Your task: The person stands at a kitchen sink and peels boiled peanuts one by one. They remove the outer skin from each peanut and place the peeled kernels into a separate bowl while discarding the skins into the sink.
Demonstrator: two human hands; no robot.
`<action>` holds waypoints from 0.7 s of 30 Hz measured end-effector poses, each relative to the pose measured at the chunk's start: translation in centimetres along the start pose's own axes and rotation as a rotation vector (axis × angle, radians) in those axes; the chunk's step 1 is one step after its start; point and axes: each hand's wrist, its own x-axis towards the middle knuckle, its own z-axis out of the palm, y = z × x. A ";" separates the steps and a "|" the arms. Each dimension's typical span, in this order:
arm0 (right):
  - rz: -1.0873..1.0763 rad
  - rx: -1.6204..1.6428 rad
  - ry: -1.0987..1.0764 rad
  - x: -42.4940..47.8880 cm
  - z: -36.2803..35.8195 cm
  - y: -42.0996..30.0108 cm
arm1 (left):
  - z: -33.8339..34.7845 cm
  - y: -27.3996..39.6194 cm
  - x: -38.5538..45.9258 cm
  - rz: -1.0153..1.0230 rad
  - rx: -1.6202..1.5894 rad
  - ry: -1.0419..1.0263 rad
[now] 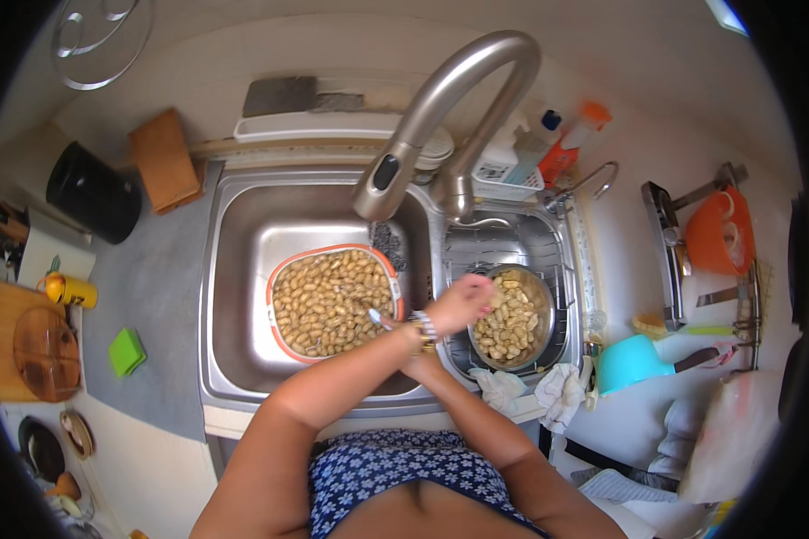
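My forearms cross over the sink, the left above the right. My left hand [462, 304], blurred, reaches to the rim of a round bowl [547, 303] of in-shell peanuts [509, 320] in the right basin. Its fingers are curled; a pale peanut shows at the fingertips, but whether they grip it is unclear. My right hand [385, 322] is mostly hidden beneath my left wrist. One light-blue nail shows over the right side of an orange-rimmed tub [272, 322], filled with more in-shell peanuts [330, 303]. This tub stands in the large left basin [239, 269].
A tall pull-down faucet [438, 108] arches over the divider. A wire rack [566, 259] lines the right basin. Cleaning bottles [566, 148] stand behind it. Crumpled cloths [559, 394] hang at the front edge. A green sponge [127, 352] lies on the left counter.
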 end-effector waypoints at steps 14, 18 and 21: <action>0.105 0.220 0.406 -1.0 -6.6 -5.2 | -17.1 -1.2 -8.3 -0.132 1.100 0.548; 0.069 0.236 0.403 -0.5 -6.0 -4.7 | -17.2 -4.7 -8.3 -0.223 1.346 0.592; 0.129 0.225 0.337 -0.5 -6.5 -4.7 | -18.0 -5.7 -8.0 -0.231 1.241 0.566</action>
